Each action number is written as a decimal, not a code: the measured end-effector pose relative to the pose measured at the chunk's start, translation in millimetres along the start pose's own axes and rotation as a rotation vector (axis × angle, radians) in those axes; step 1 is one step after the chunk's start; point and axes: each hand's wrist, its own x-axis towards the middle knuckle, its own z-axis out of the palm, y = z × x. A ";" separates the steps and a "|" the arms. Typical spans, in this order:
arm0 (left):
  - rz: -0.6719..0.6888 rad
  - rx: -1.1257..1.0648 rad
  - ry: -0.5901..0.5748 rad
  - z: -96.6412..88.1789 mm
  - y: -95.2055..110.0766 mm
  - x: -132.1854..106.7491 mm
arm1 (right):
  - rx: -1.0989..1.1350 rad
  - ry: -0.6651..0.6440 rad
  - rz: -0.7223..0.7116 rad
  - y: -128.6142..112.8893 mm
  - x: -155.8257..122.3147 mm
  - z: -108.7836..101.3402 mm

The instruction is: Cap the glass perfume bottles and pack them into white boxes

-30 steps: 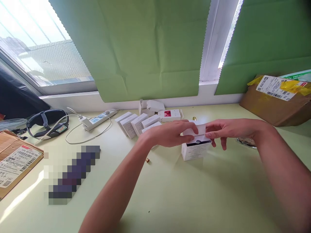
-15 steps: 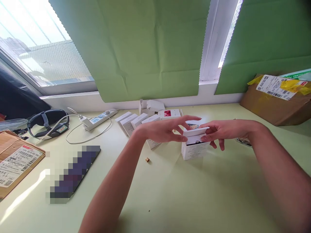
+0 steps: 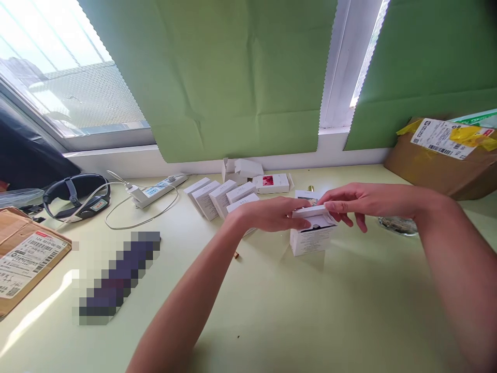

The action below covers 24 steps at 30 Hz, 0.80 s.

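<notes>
A small white cardboard box (image 3: 311,242) with fine print stands upright on the table in front of me, its top flap partly folded up. My left hand (image 3: 276,213) grips the flap's left side, thumb at the near edge. At the flap's right end, my right hand (image 3: 355,202) pinches it between thumb and forefinger, the other fingers hanging loosely behind. Just behind the box shows part of a white item with a picture (image 3: 304,195), mostly hidden by my hands. The inside of the box is hidden from me.
Several white boxes (image 3: 205,199) stand in a row left of my hands; a box with a red picture (image 3: 272,183) lies behind. A clear dish (image 3: 396,225) is by my right wrist. A power strip (image 3: 157,190), a pixelated dark object (image 3: 120,277) and a carton (image 3: 438,160) surround the area.
My left hand has moved slightly right and its raised fingers have come down onto the flap. My right hand has lifted a little, its thumb now on top of the flap's right end.
</notes>
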 end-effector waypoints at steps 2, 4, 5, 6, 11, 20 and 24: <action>-0.017 0.004 0.012 0.4 0.7 -0.1 | -0.019 0.001 0.014 -3.8 1.3 2.6; -0.037 0.007 0.025 1.2 0.8 0.0 | -0.036 0.010 0.036 -5.1 2.5 4.0; -0.043 0.008 0.030 1.6 0.7 -0.1 | -0.044 0.013 0.043 -5.0 2.8 4.1; -0.048 0.011 0.031 1.9 0.7 -0.4 | -0.052 0.014 0.048 -4.7 3.0 4.0; -0.038 0.074 -0.003 -0.4 3.3 -5.7 | -0.066 -0.003 0.050 -3.5 3.1 2.3; -0.048 0.047 0.013 -8.8 10.1 -18.3 | -0.083 -0.017 0.034 -7.2 2.6 4.9; -0.075 -0.015 -0.002 -11.4 12.1 -20.9 | -0.092 -0.024 0.033 -9.0 2.3 5.9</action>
